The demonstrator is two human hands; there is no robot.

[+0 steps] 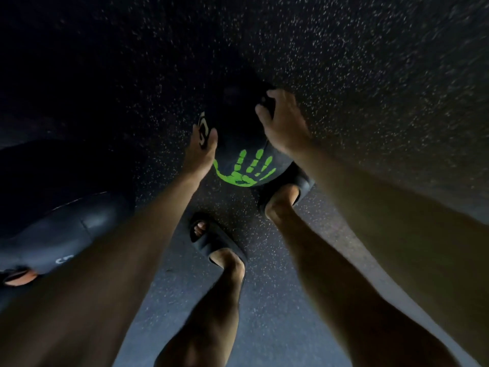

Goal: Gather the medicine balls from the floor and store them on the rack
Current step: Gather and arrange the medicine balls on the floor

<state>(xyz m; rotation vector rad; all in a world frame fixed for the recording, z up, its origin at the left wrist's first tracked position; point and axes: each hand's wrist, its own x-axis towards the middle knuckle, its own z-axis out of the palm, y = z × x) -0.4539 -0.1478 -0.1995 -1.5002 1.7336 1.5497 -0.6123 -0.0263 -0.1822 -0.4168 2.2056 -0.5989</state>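
Black medicine ball (pixel 243 144) with a green handprint, low by the floor (pixel 370 75), just in front of the right sandal (pixel 299 181); can't tell if it's lifted. Left grip (pixel 201 152) pressed flat on its side, right grip (pixel 283 123) curled over the top. Likely heavy, dense and smooth: take it from opposite sides, low. Second ball (pixel 66 229) lies left.

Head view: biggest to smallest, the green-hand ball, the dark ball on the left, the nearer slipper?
1. dark ball on the left, though nearer the camera and partly hidden
2. green-hand ball
3. nearer slipper
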